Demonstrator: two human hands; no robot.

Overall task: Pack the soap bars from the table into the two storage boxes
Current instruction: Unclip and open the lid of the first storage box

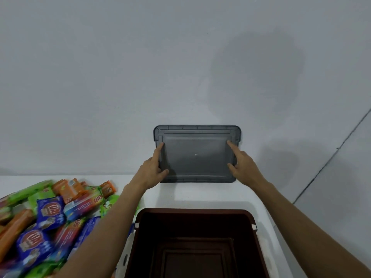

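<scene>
Against wall (120, 77), we hold lid (196, 155), left grip (153, 169) and right grip (244, 163) clamped on its short edges. Soaps (51, 210) look light, stiff, slick-wrapped; we'd pinch across long sides.

A plain packing spot in a bare room: a blank grey-white wall (120, 77) fills the upper frame, a white table (200, 195) runs below it, wrapped soap bars (50, 217) lie heaped at lower left, and a brown box (192, 212) stands open at bottom centre. Home or storeroom, I cannot tell.
</scene>
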